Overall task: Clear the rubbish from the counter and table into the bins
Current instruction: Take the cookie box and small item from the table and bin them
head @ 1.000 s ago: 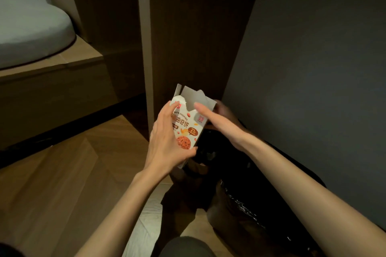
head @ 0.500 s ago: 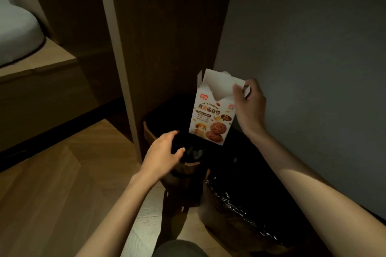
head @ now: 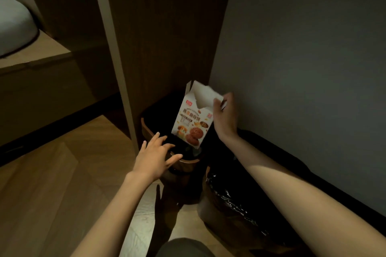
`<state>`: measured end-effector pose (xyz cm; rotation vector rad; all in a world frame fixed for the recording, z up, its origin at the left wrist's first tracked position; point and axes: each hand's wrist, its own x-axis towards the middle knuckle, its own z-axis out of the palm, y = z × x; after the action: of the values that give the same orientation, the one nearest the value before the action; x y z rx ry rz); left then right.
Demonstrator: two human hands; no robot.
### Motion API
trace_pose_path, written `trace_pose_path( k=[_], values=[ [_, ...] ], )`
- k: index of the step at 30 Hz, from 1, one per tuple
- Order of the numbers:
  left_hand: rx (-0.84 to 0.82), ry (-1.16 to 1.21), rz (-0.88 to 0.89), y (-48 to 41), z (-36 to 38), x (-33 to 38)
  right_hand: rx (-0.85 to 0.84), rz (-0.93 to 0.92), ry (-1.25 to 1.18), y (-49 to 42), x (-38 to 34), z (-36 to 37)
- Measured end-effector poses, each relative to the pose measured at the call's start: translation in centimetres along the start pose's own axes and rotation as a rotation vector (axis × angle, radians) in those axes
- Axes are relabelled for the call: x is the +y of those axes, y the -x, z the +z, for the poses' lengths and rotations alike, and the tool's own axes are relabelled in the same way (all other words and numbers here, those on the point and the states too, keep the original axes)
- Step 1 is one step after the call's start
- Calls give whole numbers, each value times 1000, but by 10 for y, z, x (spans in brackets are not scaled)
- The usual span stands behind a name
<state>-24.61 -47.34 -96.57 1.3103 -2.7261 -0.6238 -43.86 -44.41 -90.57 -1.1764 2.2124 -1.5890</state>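
1. Cookie box (head: 193, 117), top flaps open, hangs upright over the dark bin (head: 167, 129), pinched at its upper corner by the right hand (head: 224, 118).
2. Left hand (head: 155, 156), fingers spread and holding nothing, hovers at the bin's six-o'clock rim.
3. Disposal step, by my judgement; next, let go so the box drops inside.

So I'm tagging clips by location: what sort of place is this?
Probably a bedroom or hotel room: a bed on a wooden platform, wood flooring, and two lined bins by the wall.

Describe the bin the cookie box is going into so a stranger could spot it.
Start at the grey wall on the right, then drop to the floor where two bins stand. The one meant is the farther, left bin, under the cookie box; it has a wooden rim, while its neighbour has a shiny black liner.
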Motion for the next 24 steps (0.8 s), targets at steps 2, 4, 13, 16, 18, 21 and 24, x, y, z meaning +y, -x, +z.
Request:
trace_pose_path(
  k=[2, 4, 13, 16, 18, 21, 24],
  values=[
    [8, 12, 32, 3, -3, -5, -79, 84, 84, 0, 21, 18],
    [20, 18, 67, 4, -5, -8, -284, 173, 264, -3, 43, 31],
    [69, -47, 109, 9, -13, -15, -764, 2, 555, -4, 44, 29],
    [55, -71, 117, 9, -16, -16, -923, 56, 967, 0, 51, 31],
    [41, -76, 112, 7, -17, -16, -916, 68, 1098, 2, 54, 34],
    [44, -39, 95, 3, -16, -18, -808, -15, 990, 1, 49, 38],
    [145, 24, 92, -1, -14, -17, -665, -168, 865, 4, 37, 37]
  ],
)
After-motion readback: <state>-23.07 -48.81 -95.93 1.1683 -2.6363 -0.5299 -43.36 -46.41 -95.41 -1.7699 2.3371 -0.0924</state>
